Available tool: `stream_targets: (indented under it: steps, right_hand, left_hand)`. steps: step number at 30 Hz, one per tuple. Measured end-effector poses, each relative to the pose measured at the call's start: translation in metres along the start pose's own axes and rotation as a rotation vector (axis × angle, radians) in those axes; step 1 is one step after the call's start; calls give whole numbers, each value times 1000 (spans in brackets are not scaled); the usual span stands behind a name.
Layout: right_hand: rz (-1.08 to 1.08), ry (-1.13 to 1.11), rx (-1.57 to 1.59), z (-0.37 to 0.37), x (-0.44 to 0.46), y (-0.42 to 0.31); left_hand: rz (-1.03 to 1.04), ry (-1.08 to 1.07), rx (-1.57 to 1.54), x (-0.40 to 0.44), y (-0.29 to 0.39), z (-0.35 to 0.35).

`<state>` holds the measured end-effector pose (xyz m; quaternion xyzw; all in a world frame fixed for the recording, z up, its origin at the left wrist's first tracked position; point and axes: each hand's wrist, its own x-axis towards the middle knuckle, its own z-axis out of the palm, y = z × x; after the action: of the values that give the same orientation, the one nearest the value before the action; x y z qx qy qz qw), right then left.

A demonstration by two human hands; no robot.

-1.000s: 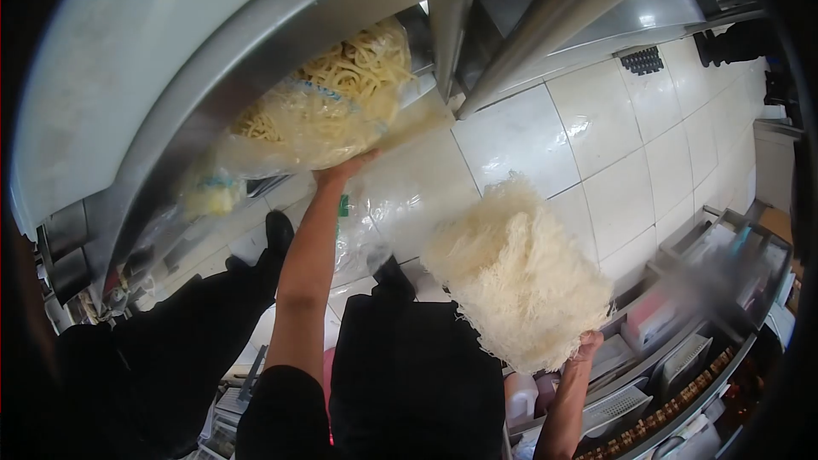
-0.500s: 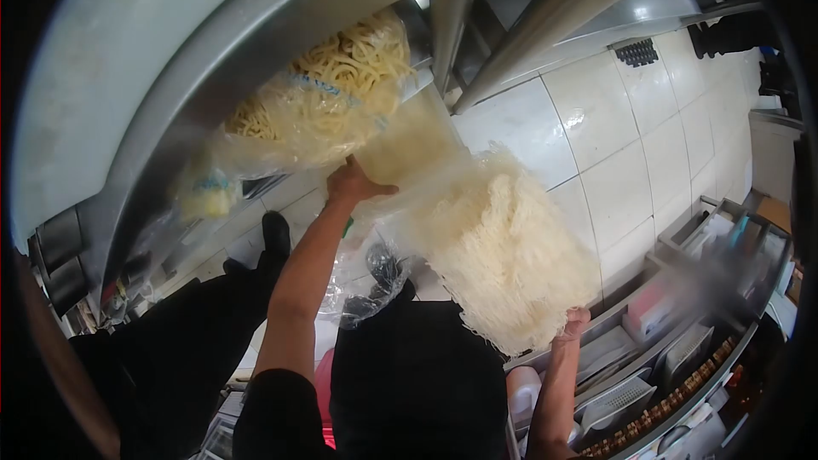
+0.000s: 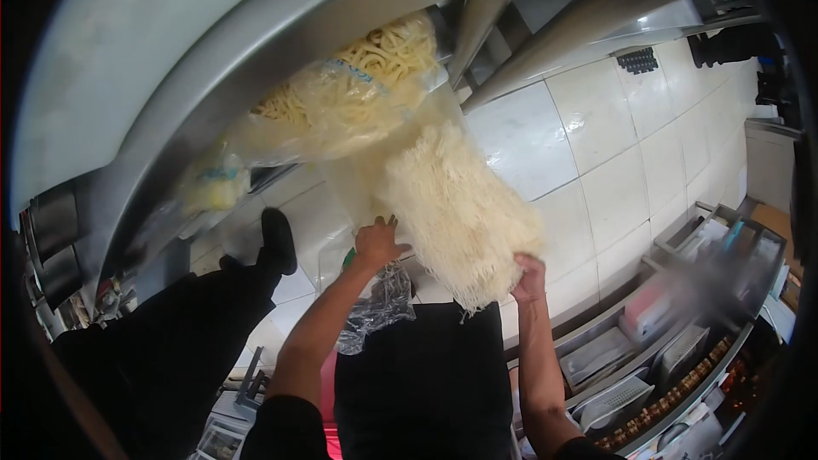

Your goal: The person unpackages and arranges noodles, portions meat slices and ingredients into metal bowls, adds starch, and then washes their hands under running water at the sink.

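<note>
A broad mat of thin, pale dried rice noodles [image 3: 464, 213] hangs in front of me. My right hand [image 3: 528, 277] is closed around its lower right corner. At its lower left edge, my left hand [image 3: 381, 241] has its thumb and fingers apart; whether it touches the noodles or the plastic there, I cannot tell. Crumpled clear plastic [image 3: 379, 302] lies below that hand. The noodles' upper end overlaps a translucent, cream-coloured bin or bag [image 3: 354, 179]. Behind it, a clear bag of thick yellow noodles [image 3: 388, 55] rests by the metal edge.
A curved steel rim [image 3: 162, 111] runs along the upper left, with metal legs [image 3: 486, 30] beyond it. White floor tiles [image 3: 588, 128] extend to the right. A rack with trays and containers [image 3: 622, 358] stands at lower right. Another person's dark-clothed leg [image 3: 179, 315] is at left.
The noodle mat has moved up and left, over the cream-coloured bin or bag. My right hand has moved up and left with it; my left hand has come down and slightly right.
</note>
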<state>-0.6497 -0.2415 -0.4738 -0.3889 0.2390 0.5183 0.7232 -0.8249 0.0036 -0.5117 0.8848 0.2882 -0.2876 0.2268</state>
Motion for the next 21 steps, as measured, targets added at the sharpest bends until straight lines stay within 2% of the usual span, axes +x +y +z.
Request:
stream_targets:
  steps: [2,7,9,10,12,16,18,21]
  right_hand:
    - [44,-14,33,14,14,8]
    - [-10,-14,103,39,45,36]
    - [-12,16,114,44,58,50]
    - [-9,48,123,49,62,56]
    - [-18,84,129,57,67,66]
    - [2,139,136,62,65,71]
    - [5,130,155,74,67,69]
    - [-37,225,139,89,78,74]
  left_hand:
    - [-21,34,-20,5,-5,17]
    - [7,154,-55,11,-9,39]
    - [-184,108,-259,13,-8,42]
    - [-179,108,-257,13,-12,48]
    - [-22,192,-225,16,-20,62]
    - [7,106,-193,14,-17,55]
    - [32,260,-278,14,-20,62]
    - [63,271,-303,10,-18,54]
